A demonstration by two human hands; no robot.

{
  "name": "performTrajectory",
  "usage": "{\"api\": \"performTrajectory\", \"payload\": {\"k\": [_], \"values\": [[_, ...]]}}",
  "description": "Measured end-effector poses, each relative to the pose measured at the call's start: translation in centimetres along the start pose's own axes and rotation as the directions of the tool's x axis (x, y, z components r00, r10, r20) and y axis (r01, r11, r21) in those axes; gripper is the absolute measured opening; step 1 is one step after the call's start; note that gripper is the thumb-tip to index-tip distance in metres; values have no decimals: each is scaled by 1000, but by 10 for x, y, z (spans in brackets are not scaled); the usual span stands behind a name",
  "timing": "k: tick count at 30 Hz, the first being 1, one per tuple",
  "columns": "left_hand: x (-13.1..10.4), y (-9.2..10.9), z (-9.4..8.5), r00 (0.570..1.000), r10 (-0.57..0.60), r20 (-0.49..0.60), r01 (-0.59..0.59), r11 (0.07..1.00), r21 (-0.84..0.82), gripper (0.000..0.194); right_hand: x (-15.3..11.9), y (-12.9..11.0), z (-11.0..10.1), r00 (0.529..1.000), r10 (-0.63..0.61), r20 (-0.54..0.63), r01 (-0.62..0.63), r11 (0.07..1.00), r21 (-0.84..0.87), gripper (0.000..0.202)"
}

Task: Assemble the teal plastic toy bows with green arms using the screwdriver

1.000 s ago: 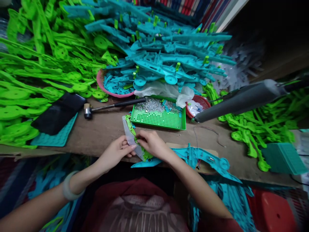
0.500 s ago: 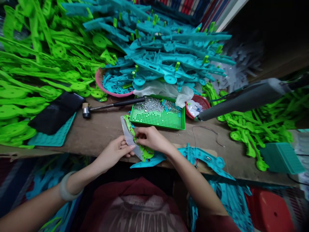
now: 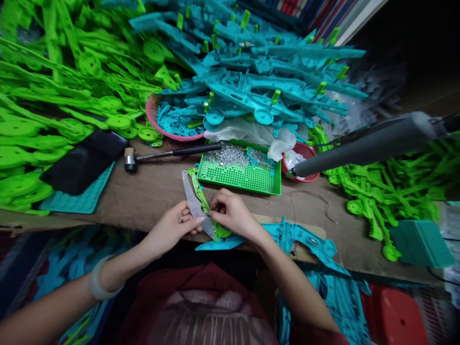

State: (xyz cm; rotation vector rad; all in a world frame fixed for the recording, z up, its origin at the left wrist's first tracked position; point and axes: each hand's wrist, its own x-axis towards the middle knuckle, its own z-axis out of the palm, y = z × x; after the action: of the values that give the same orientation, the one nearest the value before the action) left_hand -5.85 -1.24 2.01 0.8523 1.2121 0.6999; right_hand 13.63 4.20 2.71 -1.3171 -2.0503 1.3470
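Note:
My left hand (image 3: 181, 223) is closed on a translucent white blade-shaped piece (image 3: 194, 203), thumb on its face. Against that piece's right edge lies a long bright green plastic part (image 3: 198, 189) with small holes; its lower end widens into a rounded shape. My right hand (image 3: 232, 213) pinches at the middle of the green part, fingers curled; anything small between the fingertips is hidden. Under and beside my right wrist, a turquoise plastic part (image 3: 283, 235) lies along the table's front edge, a thin wire running by it.
Behind my hands stands a green perforated tray (image 3: 240, 178) of small metal pieces. A hammer (image 3: 154, 155) lies left of it, near a black phone (image 3: 84, 163). Red basket (image 3: 307, 152), pink basket (image 3: 153, 112), turquoise pile (image 3: 251, 91) and green piles (image 3: 97, 86) surround the brown table (image 3: 143, 199). A grey arm (image 3: 362, 143) reaches in from the right.
The view has shifted slightly, moving the far things rightward. The white piece and the green part appear a little more spread apart at the top. Both hands keep their grip.

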Motion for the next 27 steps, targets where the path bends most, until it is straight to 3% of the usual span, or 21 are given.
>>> {"api": "performTrajectory", "payload": {"k": [27], "values": [[-2,-12,1,992,57,-114,-59,998,-16,41,-8,-4,8,997,24,-78,-22,1000,17,18]]}}
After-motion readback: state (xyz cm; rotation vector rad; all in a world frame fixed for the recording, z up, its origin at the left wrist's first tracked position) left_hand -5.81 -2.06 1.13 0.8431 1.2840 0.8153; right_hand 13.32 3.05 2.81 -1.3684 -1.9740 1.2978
